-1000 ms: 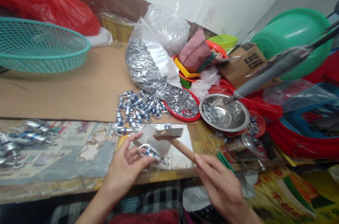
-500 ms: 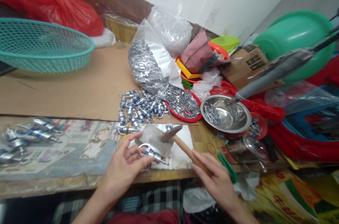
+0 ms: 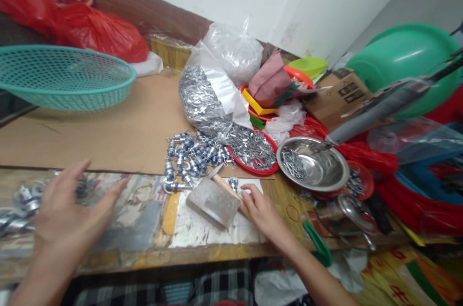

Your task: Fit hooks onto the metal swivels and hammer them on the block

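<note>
My left hand [image 3: 70,214] is over the left part of the bench, fingers and thumb spread, nothing visible in them. Partly hidden behind it lie blue-and-silver metal fittings with rings [image 3: 29,200]. My right hand [image 3: 262,212] has its fingers around the wooden handle of a hammer [image 3: 224,184], whose head is low behind a grey metal block [image 3: 213,204]. The block rests on a worn white sheet [image 3: 181,233]. Behind the hammer is a heap of similar blue-and-silver fittings [image 3: 195,154], and a single one [image 3: 233,182] stands beside the handle.
A red dish of small metal strips [image 3: 253,149] and a steel bowl with metal pins [image 3: 311,166] stand behind my right hand. A bulging bag of strips [image 3: 202,99] leans at the back. A turquoise basket [image 3: 68,79] is at the far left. A grey-handled tool [image 3: 379,111] slants over the bowl.
My left hand has moved left from the block to the fittings and opened; the fitting it held is gone from it. My right hand has lowered the hammer behind the block.
</note>
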Tool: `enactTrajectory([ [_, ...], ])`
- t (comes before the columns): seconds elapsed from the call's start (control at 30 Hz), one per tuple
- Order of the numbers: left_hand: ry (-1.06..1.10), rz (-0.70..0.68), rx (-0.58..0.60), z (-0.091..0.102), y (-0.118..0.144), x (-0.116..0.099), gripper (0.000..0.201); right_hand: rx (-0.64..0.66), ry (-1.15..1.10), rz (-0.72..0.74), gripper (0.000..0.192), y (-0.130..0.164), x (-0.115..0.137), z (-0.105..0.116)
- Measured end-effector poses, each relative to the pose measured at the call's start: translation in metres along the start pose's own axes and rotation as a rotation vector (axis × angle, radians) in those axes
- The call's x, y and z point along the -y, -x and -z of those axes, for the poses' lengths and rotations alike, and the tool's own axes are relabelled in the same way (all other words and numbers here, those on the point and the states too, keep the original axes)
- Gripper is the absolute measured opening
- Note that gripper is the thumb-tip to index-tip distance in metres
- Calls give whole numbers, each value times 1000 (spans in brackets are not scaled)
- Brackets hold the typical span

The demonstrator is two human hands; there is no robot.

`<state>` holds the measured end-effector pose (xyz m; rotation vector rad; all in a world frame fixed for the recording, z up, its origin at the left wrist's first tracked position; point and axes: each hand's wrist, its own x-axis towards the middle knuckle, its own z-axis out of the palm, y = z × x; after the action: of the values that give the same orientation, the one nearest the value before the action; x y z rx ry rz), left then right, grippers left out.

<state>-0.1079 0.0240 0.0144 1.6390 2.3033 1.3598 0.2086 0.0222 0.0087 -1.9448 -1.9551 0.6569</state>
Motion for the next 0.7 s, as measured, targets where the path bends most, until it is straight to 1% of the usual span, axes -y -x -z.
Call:
enactTrajectory([
  [0.07,-34,-94,-19,-9,7,-17,60,-21,184,-34,35,-8,6,4],
  [0.1,-31,-128,-12,-13,10,-26,56,-34,228,-20,37,-12,9,5],
  [0.13,-12,-156,-15,-16,15,-34,54,-46,243,10,38,-17,11,6],
  [0.2,83,-217,32,-23,26,-48,50,-62,224,83,34,-26,13,7],
  [0.27,225,-301,149,-30,40,-61,42,-61,205,136,25,-33,14,6],
  [0.3,297,-342,178,-34,48,-67,37,-63,201,154,23,-35,14,4],
  [0.4,399,-394,352,-42,69,-80,26,-86,173,199,30,-41,10,1],
  [0.47,429,-418,423,-45,78,-83,23,-112,136,224,33,-43,7,1],
  [0.53,457,-401,433,-44,81,-84,24,-153,97,245,32,-42,7,6],
  [0.57,472,-366,427,-43,81,-84,27,-183,70,259,32,-38,9,10],
  [0.63,524,-248,437,-41,78,-86,38,-234,-33,331,35,-27,17,19],
  [0.7,631,-99,516,-40,75,-89,50,-226,-158,486,41,-10,31,23],
])
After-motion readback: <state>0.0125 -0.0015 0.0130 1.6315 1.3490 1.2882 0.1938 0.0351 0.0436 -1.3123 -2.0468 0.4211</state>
